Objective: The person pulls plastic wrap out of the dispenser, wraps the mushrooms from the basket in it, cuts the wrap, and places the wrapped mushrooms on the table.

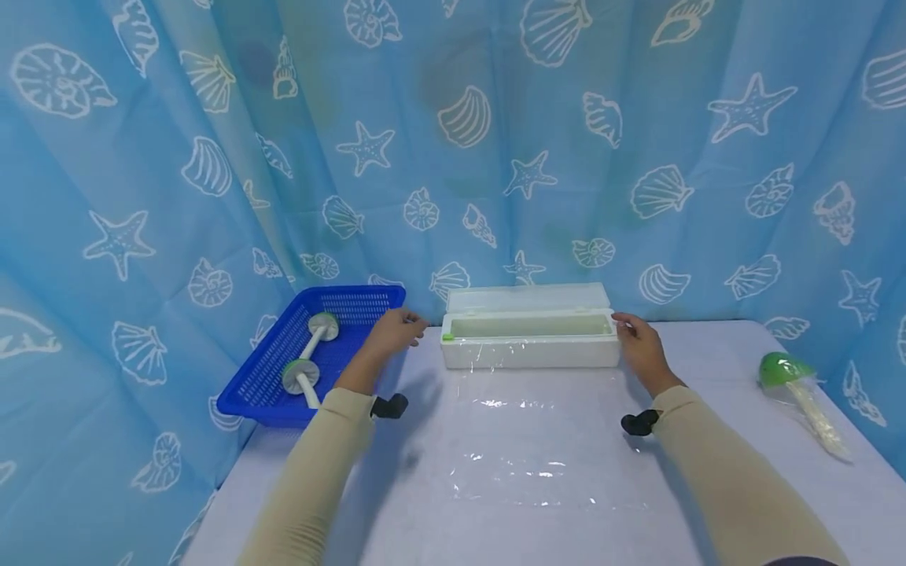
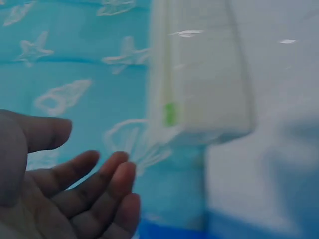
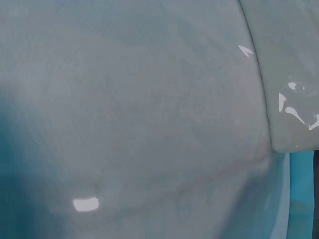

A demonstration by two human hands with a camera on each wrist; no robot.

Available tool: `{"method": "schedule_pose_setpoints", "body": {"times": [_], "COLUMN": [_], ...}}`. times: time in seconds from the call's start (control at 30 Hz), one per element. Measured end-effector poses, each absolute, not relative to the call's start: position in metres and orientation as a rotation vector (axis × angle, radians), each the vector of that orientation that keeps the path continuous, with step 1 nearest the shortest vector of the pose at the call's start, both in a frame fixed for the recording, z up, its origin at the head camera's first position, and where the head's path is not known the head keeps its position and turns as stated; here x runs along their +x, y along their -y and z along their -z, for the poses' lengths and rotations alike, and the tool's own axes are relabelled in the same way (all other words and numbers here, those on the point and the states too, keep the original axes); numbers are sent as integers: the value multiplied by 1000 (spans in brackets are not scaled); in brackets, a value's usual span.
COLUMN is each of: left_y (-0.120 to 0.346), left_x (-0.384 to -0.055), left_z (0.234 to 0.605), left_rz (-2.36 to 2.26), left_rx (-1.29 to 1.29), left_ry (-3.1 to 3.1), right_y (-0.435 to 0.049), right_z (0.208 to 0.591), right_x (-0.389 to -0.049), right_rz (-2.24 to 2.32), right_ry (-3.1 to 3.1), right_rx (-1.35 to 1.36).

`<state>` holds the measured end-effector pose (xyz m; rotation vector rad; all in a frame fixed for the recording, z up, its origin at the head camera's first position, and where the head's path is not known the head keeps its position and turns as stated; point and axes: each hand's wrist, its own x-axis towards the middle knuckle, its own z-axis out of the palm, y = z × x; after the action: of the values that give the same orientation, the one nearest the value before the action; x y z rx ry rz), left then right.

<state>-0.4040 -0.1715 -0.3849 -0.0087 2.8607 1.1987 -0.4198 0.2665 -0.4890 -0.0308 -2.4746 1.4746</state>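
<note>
A long white box [image 1: 531,351] stands at the back of the table, its lid [image 1: 527,297] raised and its inside hollow. A small green piece [image 1: 447,337] sits at its front left corner. Glossy clear film [image 1: 506,456] glints on its front and on the table before it. My left hand [image 1: 396,334] hovers off the box's left end, holding nothing; the left wrist view shows its fingers [image 2: 117,174] loosely bent and apart from the box. At the box's right end, my right hand [image 1: 640,350] touches the upper corner with its fingertips. The right wrist view shows almost none of that hand.
On the left, a blue plastic basket [image 1: 248,377] holds white rods with round grey discs [image 1: 300,376]. Far right lies a green-headed, white-handled thing [image 1: 786,369] in clear wrapping. A blue shell-patterned curtain [image 1: 460,196] hangs close behind the table.
</note>
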Motion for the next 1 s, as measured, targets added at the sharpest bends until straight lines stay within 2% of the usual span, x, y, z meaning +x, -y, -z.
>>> {"method": "schedule_pose_setpoints", "body": {"times": [0.2, 0.33, 0.53, 0.67, 1.0], "left_y": [218, 260, 305, 320, 338], "left_x": [-413, -421, -423, -418, -399], "left_z": [351, 350, 357, 363, 373], "left_rz": [-1002, -923, -855, -840, -935], "left_rx": [56, 27, -187, -316, -433], "left_ry": [-2891, -2883, -2845, -2747, -2585], "right_y": [-269, -267, -266, -268, -273], "right_z": [497, 499, 499, 499, 493], "right_x": [-421, -418, -414, -415, -418], "right_rz": [-1508, -1527, -1576, -1593, -1610], "right_ry": [2456, 2453, 2420, 2409, 2373], "right_rx": [-69, -99, -102, -99, -74]}}
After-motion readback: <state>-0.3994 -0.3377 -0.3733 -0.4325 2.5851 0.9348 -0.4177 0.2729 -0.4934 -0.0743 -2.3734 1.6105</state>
